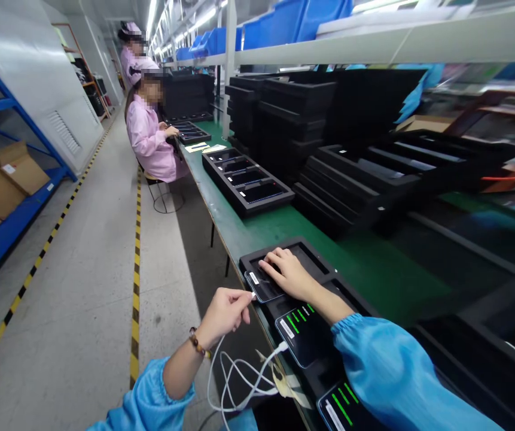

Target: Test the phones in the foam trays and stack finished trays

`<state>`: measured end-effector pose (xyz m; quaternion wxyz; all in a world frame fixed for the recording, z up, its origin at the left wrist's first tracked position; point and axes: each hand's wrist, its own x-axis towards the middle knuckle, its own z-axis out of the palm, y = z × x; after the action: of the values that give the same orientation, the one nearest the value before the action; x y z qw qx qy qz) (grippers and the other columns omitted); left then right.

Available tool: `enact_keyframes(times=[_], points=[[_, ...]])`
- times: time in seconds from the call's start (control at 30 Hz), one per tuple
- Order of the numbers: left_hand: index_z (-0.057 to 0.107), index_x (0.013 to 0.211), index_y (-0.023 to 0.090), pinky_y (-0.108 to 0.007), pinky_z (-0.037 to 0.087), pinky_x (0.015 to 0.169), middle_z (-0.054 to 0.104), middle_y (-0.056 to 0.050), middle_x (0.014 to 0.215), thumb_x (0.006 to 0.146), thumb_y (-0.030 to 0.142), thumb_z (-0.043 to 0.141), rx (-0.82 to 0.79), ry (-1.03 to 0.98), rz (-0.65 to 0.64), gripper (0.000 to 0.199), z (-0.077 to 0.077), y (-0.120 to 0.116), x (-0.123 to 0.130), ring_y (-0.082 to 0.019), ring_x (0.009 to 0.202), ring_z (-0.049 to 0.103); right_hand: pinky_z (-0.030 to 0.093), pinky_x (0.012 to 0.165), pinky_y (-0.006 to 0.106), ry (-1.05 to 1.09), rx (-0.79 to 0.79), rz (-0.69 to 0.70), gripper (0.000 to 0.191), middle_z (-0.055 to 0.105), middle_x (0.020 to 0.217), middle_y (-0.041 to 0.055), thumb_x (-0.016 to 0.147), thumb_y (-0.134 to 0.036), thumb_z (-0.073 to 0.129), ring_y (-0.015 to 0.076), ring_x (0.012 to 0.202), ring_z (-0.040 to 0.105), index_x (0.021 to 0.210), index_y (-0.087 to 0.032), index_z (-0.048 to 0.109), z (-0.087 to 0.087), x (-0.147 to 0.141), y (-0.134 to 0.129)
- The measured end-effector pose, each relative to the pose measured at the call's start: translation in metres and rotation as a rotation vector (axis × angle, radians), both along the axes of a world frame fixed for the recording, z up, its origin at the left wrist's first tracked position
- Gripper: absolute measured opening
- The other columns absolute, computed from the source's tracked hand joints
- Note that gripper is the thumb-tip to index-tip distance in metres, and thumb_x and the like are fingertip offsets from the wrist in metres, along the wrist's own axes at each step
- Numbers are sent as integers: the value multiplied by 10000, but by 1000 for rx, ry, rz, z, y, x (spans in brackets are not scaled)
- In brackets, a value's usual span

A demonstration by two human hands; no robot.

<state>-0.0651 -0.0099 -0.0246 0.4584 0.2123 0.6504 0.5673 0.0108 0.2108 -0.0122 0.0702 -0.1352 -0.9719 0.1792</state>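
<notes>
My left hand (pixel 225 312) pinches the small white plug of a charging cable (pixel 253 296) at the near end of a smartphone (pixel 257 287); whether the plug is in the port cannot be made out. Lying over that phone, my right hand (pixel 286 272) grips it with bent fingers, and its far part is hidden. The phone's near end overhangs the rim of a black foam tray (pixel 244 261). Beside it in the tray, a second phone (pixel 299 335) shows green lines and has a white plug (pixel 283 346) at its end. A third phone (pixel 340 410) also shows green lines.
White cables (pixel 234 383) hang in loops off the edge of the green bench (pixel 234 236). Ahead sits another foam tray (pixel 257 209) of phones. Stacked black trays (pixel 293 126) line the right side. A co-worker in pink (pixel 149 134) sits farther along; another person stands behind.
</notes>
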Motion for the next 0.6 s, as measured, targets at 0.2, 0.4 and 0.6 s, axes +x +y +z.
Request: enact_keyframes(times=[0.2, 0.4, 0.6], points=[[808, 916, 110, -226, 402, 479, 691, -28, 612, 826, 625, 779, -32, -73, -142, 524, 8, 4, -25, -97, 474, 533, 434, 985, 467, -68, 57, 26, 502, 657, 1064, 108, 1168, -449, 306, 279, 1015, 543, 1064, -228, 743, -12, -3, 0], [755, 819, 132, -238, 424, 517, 734, -66, 645, 786, 670, 821, -28, -88, -183, 544, 9, 11, -40, -116, 514, 589, 426, 982, 454, -104, 95, 37, 481, 644, 1069, 102, 1173, -425, 300, 284, 1050, 556, 1069, -227, 727, -10, -1, -2], [692, 709, 153, -236, 417, 544, 739, -64, 663, 726, 674, 844, -21, -124, -210, 543, 11, 16, -41, -102, 538, 585, 436, 981, 462, -119, 94, 32, 516, 654, 1101, 108, 1172, -436, 262, 279, 1052, 567, 1045, -229, 718, -10, -2, -1]])
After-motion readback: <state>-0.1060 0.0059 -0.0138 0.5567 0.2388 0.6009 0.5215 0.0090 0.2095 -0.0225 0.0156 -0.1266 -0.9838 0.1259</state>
